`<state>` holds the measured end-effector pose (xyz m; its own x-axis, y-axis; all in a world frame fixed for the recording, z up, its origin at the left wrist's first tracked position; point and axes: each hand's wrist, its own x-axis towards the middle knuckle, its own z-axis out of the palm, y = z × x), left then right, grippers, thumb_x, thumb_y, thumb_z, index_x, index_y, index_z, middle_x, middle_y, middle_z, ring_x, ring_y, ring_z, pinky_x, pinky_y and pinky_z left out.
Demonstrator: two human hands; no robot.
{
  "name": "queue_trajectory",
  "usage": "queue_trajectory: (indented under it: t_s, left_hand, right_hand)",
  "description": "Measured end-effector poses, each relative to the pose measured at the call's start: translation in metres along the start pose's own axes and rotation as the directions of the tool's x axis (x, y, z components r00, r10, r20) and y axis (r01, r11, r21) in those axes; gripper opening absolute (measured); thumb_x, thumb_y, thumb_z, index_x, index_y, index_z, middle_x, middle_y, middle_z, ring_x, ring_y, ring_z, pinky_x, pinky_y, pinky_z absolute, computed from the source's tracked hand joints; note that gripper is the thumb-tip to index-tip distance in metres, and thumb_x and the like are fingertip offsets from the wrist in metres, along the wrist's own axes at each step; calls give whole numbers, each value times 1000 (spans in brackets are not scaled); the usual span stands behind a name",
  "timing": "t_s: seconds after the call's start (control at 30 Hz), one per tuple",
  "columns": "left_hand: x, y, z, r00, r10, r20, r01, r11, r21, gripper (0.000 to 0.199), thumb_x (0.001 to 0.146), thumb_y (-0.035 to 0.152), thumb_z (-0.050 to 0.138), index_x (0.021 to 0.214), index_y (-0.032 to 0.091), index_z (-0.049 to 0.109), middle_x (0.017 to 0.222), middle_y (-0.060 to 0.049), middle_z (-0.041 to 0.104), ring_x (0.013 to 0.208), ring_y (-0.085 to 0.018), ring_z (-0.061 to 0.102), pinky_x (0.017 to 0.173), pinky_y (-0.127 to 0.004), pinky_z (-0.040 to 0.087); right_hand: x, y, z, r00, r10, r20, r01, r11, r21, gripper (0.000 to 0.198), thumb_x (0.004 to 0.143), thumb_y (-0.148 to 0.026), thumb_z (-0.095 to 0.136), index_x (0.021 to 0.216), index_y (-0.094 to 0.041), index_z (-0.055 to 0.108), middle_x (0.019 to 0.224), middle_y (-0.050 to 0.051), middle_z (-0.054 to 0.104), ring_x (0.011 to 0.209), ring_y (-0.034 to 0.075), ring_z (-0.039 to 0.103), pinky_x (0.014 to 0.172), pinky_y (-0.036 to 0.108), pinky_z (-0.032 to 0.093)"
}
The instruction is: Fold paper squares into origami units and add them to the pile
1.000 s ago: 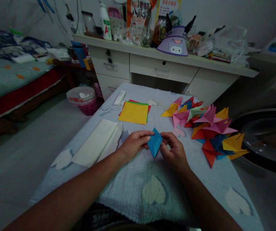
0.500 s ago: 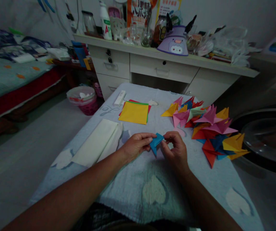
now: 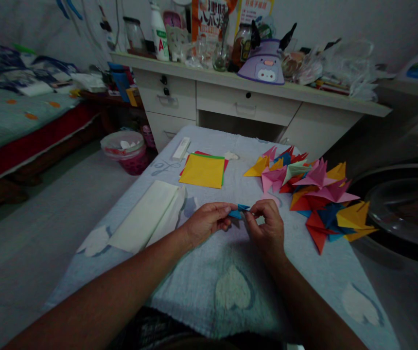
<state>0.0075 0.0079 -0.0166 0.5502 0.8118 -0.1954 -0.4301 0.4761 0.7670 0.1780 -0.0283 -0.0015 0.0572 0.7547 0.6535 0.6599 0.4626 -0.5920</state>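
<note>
A small folded piece of blue origami paper (image 3: 235, 214) is held between my two hands, above the cloth-covered table (image 3: 194, 282). My left hand (image 3: 209, 219) pinches its left end between thumb and fingers. At its right end, the thumb and forefinger of my right hand (image 3: 266, 221) are closed on a corner; part of the paper is hidden by the fingers. Beyond my hands lies a stack of square coloured paper (image 3: 202, 170), yellow on top with red and green edges showing. To the right is a pile of folded paper cranes (image 3: 314, 187) in several colours.
A folded white cloth or paper (image 3: 145, 214) lies left of my hands, and a small white box (image 3: 182, 148) sits near the stack. Behind the table stands a white desk (image 3: 231, 99) crowded with jars. A pink bin (image 3: 132, 160) is on the floor; a washing machine (image 3: 406, 209) stands right.
The blue paper has turned in my fingers: its downward-pointing flap no longer shows, and it now appears narrow and nearly edge-on. Both hands stay in almost the same place.
</note>
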Motion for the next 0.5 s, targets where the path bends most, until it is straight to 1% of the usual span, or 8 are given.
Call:
queue_trajectory:
  t_s: [0.1,0.17,0.33,0.43,0.5]
  left_hand:
    - [0,-1,-1,1000,-1,7,1,1000,-8,26,75,30,75,92,10,72,68,-2,63,60,-9,51,57,-23,36]
    - [0,0,-1,1000,-4,7,4,1000,-13,26,76,30,74,92,10,72,69,-3,64,60,-9,52,57,-23,37]
    - [0,1,-1,1000,-12,7,12,1000,-23,30,74,32,76,94,10,72,72,-4,64,63,-9,53,59,-24,38]
    - [0,1,-1,1000,-17,16,17,1000,-23,35,72,33,78,96,9,72,77,-5,65,65,-10,54,61,-24,39]
    - [0,1,-2,1000,-20,13,20,999,-26,36,71,35,79,96,9,72,78,-5,65,65,-10,55,61,-25,40]
  right_hand:
    - [0,-1,0,1000,-27,2,27,1000,-5,17,78,-8,57,75,-22,49,76,-1,51,69,14,49,63,28,43]
    - [-1,1,1,1000,-24,3,24,1000,5,17,79,-8,56,75,-22,49,76,-1,53,70,14,51,64,29,44]
    - [-6,5,3,998,53,21,-53,998,12,11,82,-14,59,86,-23,54,77,-1,58,69,14,56,65,29,47]
    - [-8,4,3,996,83,33,-83,997,6,18,81,-16,60,97,-23,57,78,-1,60,70,15,58,67,29,49]
    - [-8,3,2,994,106,37,-107,994,10,21,79,-16,61,99,-23,56,79,-1,60,70,15,58,68,29,49]
